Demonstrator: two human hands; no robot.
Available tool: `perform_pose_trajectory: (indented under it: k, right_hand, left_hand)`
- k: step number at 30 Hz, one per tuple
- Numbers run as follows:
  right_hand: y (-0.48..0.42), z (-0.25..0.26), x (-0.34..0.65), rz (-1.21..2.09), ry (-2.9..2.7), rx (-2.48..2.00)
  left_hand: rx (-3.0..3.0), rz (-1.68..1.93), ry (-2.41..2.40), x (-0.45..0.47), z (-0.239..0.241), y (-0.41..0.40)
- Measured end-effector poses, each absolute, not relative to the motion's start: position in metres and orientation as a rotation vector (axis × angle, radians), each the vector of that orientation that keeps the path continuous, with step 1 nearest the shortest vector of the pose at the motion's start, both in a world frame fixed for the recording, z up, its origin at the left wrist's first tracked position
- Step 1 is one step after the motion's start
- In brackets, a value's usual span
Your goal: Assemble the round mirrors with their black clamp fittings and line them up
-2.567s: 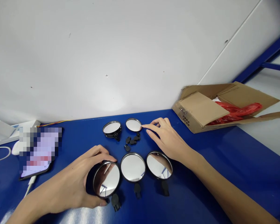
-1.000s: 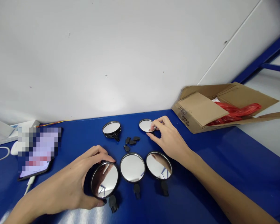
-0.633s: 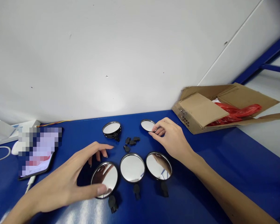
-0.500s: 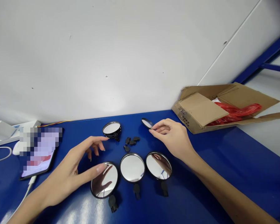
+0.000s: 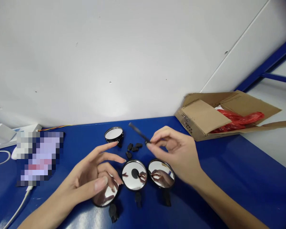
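Observation:
Between thumb and fingers, my right hand (image 5: 175, 151) pinches a small round mirror (image 5: 137, 131), seen edge-on and blurred above the table. My left hand (image 5: 92, 173) is open, fingers spread, over the left round mirror (image 5: 107, 195) and partly covering it. Beside that one lie a middle mirror (image 5: 128, 181) and a right mirror (image 5: 162, 178), all facing up. Below each sits a black clip-like piece, such as the left black piece (image 5: 113, 212). Behind them are several small black pieces (image 5: 134, 148) and a stack of round mirrors (image 5: 113, 134).
A blue table (image 5: 219, 178) meets a white wall (image 5: 133, 63). At the right stands an open cardboard box (image 5: 200, 116) with a red plastic bag (image 5: 240, 119) inside. On the left lie a phone (image 5: 41, 159) with a white cable (image 5: 21, 206) and a white power strip (image 5: 11, 136).
My right hand has brought its mirror left and toward me, turning it edge-on. My left hand has moved right, its fingers now nearer the middle mirror.

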State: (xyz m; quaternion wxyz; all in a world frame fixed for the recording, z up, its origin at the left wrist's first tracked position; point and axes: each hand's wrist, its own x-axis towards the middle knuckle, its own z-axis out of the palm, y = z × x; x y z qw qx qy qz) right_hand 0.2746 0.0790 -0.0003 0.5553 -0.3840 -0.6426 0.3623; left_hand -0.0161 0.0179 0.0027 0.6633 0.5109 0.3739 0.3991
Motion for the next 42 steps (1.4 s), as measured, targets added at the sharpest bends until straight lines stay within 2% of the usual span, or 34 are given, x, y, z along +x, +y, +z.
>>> perform_pose_trajectory:
  k: [3, 6, 9, 15, 19, 22, 28, 33, 38, 42]
  right_hand:
    - [0.063, -0.002, 0.264, 0.519, -1.936, -0.672]
    - [0.056, -0.010, 0.262, 0.368, -2.156, -0.538]
    - [0.054, -0.013, 0.262, 0.451, -2.187, -0.524]
    - [0.063, -0.002, 0.268, 0.898, -1.900, -0.716]
    - [0.083, -0.011, 0.283, 0.724, -1.865, -1.174]
    - [0.096, -0.022, 0.293, 0.665, -2.052, -1.293]
    - [0.103, -0.036, 0.294, 0.669, -2.208, -1.247]
    - [0.112, -0.043, 0.288, 0.568, -2.287, -1.178]
    - [0.110, -0.029, 0.289, 0.576, -2.189, -1.185]
    - [0.089, -0.012, 0.280, 0.723, -2.045, -1.086]
  left_hand:
    - [1.007, 0.894, 0.811, -0.010, 0.004, 0.013]
    - [0.925, 0.858, 0.868, -0.005, 0.006, 0.010]
    - [0.907, 0.870, 0.927, -0.001, 0.007, 0.009]
    - [0.900, 0.873, 1.031, -0.003, 0.009, 0.013]
    - [0.833, 0.922, 1.021, -0.012, 0.013, 0.016]
    - [0.826, 0.903, 1.011, -0.015, 0.014, 0.018]
    - [0.940, 0.879, 1.175, -0.010, 0.011, 0.019]
    - [1.332, 0.947, 1.398, -0.009, 0.002, 0.017]
    - [1.511, 0.959, 1.536, -0.002, 0.002, 0.009]
    - [1.532, 1.005, 1.559, 0.005, 0.007, 0.002]
